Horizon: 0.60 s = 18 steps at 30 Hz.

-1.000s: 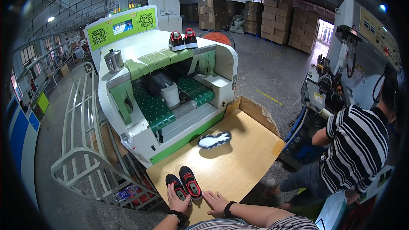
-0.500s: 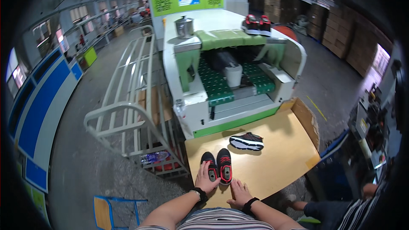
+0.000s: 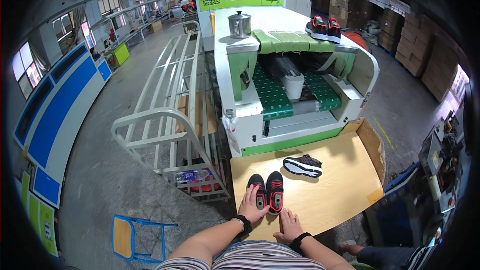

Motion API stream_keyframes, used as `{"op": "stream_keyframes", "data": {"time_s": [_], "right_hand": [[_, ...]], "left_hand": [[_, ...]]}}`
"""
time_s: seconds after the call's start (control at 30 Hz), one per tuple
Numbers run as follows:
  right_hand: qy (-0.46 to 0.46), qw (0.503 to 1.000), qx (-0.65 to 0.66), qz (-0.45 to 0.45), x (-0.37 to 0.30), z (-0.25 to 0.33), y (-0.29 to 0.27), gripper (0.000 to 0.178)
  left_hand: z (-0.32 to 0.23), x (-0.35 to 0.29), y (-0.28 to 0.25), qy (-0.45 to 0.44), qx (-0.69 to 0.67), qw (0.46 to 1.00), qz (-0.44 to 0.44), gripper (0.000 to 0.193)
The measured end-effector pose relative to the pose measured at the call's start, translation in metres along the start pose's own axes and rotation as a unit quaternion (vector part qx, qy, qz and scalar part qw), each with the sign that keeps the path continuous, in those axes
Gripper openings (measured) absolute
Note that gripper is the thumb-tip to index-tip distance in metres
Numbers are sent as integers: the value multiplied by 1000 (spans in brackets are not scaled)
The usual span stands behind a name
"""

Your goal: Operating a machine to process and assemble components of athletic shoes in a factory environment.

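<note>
Two black sneakers with red laces and red collar trim stand side by side on the wooden tabletop (image 3: 345, 190), toes pointing away from me. My left hand (image 3: 253, 208) is around the heel of the left sneaker (image 3: 255, 180), its fingers along the outer side and its thumb by the heels. Just right of the right sneaker's (image 3: 275, 182) heel, my right hand (image 3: 290, 226) lies flat on the tabletop with fingers spread, holding nothing. Farther off, a third black sneaker (image 3: 303, 166) with a white sole lies on its side.
Beyond the tabletop stands a white and green conveyor machine (image 3: 295, 146) with a green belt. Another sneaker pair (image 3: 324, 30) and a metal pot (image 3: 240, 25) sit on top. A metal rack (image 3: 165, 115) is at left, a blue-framed stool (image 3: 122, 238) lower left. Someone's leg (image 3: 372, 255) shows lower right.
My view has swung, so the whole scene sits farther right in the picture. Both hands and the sneakers keep nearly the same places on the tabletop.
</note>
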State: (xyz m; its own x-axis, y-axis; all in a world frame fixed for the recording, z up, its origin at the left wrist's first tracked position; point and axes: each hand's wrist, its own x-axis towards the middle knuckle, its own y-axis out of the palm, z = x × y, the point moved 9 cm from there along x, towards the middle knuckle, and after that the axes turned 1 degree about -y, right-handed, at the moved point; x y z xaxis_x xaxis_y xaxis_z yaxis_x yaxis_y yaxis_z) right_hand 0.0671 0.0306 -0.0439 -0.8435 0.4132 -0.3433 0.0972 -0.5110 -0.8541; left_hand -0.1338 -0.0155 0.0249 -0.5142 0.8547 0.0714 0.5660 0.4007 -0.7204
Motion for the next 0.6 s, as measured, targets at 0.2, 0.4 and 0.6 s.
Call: {"op": "stream_keyframes", "data": {"time_s": [0.2,0.4,0.6], "right_hand": [[-3,1000,-6,-5,-3,5,-4,121],[-2,1000,5,-15,-3,9,-11,118],[-3,1000,16,-3,1,7,-6,125]], "left_hand": [[-1,-1,-3,-9,-15,1000,0,100],[-2,-3,-6,-11,-2,1000,-1,100],[3,-4,-3,-30,-5,1000,2,98]]}}
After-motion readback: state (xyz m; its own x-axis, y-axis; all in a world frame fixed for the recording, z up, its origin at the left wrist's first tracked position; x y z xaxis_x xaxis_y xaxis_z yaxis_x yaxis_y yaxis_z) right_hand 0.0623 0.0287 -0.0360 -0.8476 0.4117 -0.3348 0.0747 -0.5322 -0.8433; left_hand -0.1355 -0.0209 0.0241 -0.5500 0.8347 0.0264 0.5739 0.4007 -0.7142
